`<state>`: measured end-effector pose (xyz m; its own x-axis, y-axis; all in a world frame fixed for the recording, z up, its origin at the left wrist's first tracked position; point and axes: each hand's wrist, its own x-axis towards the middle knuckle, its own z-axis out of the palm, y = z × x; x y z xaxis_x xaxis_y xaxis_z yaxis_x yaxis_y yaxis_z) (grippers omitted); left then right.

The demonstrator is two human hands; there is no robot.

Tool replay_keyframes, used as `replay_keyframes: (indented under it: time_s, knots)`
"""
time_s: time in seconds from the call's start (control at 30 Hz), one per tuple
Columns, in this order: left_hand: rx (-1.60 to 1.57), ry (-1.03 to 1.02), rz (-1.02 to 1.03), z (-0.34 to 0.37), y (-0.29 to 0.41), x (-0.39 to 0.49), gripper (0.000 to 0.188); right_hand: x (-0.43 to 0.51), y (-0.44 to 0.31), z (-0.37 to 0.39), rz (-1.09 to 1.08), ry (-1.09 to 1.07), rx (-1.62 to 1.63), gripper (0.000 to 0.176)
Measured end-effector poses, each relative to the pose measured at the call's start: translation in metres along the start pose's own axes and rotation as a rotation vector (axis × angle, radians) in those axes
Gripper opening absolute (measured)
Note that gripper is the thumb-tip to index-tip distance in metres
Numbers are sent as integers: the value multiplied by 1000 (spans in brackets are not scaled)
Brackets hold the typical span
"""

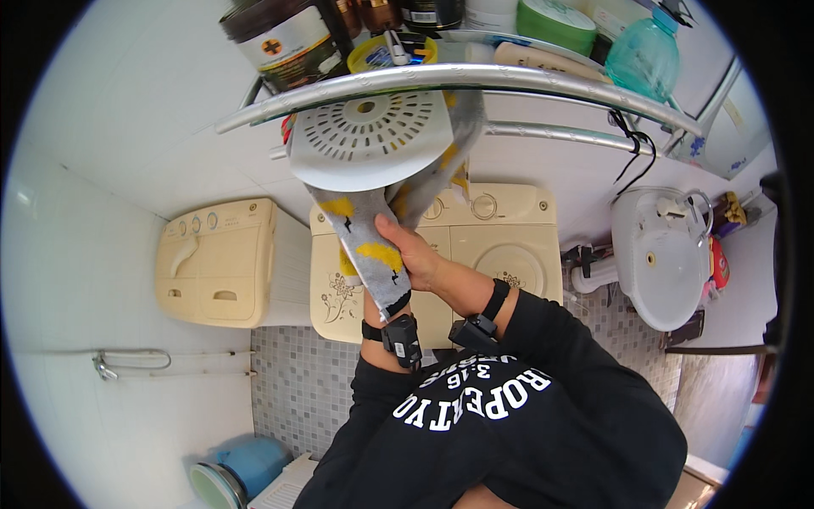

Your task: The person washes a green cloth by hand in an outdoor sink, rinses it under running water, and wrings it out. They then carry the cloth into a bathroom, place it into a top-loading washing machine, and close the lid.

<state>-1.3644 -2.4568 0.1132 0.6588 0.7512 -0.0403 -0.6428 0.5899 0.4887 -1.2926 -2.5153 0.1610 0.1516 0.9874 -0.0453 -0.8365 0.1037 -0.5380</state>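
A grey towel with yellow patches and black marks [375, 254] hangs from under the shelf towards me. My right hand [416, 254] grips it, thumb lying on top of the cloth. My left hand is hidden behind the towel; only its wrist shows below the cloth's lower end. Over the towel's upper part is a white perforated plastic disc [375, 168], its far edge under the glass shelf. What holds the disc cannot be seen. Beneath my hands stands a cream twin-tub washing machine [509, 235] with flower prints and a round lid outline.
A glass shelf with a silver rail [458, 75] crosses above, carrying jars, a yellow tub [362, 58] and a teal bottle [645, 60]. A second cream washing machine [213, 261] is left, a washbasin [668, 273] right. A blue bucket [257, 464] sits lower left.
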Motion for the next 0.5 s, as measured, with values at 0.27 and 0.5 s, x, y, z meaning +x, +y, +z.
replay_keyframes:
  time_s: [0.27, 0.5]
  knots:
    - [216, 73, 248, 34, 3, 65, 29, 1, -8, 1, -135, 234, -119, 64]
    - [383, 266, 656, 32, 7, 83, 27, 9, 28, -16, -371, 284, -900, 68]
